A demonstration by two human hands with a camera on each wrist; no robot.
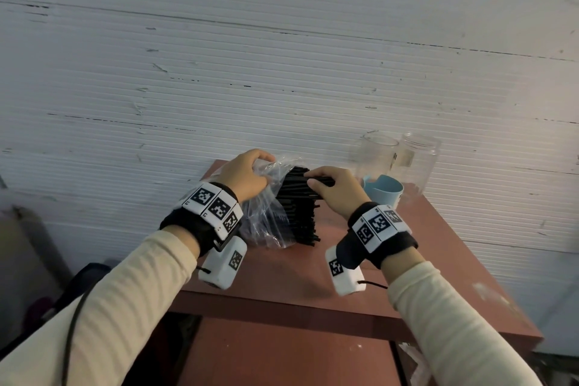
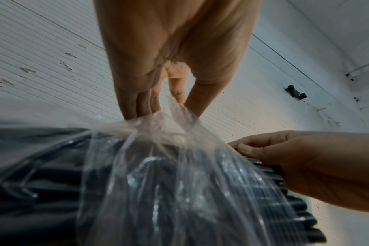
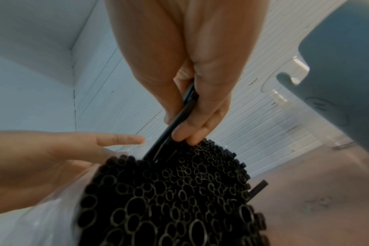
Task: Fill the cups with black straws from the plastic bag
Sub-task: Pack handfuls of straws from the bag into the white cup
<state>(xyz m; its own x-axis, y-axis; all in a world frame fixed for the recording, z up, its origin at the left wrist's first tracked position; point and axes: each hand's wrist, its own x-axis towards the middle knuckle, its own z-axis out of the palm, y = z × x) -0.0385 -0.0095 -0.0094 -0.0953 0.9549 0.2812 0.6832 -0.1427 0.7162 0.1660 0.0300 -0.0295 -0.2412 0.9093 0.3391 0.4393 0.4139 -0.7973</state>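
Note:
A clear plastic bag (image 1: 266,216) holding a thick bundle of black straws (image 1: 297,207) lies on the reddish-brown table (image 1: 282,273). My left hand (image 1: 247,172) pinches the crumpled top of the bag (image 2: 175,116) and lifts it. My right hand (image 1: 332,188) grips a few black straws (image 3: 179,116) at the top of the bundle, whose open ends (image 3: 175,196) fill the right wrist view. A light blue cup (image 1: 383,189) stands just right of my right hand. Behind it are two clear plastic jars (image 1: 374,150) (image 1: 418,157).
The table stands against a white ribbed wall (image 1: 282,56). Its front edge (image 1: 282,310) is near my wrists, with a lower shelf beneath. One loose straw (image 3: 258,187) sticks out to the right of the bundle. Dark objects sit on the floor at the left (image 1: 81,285).

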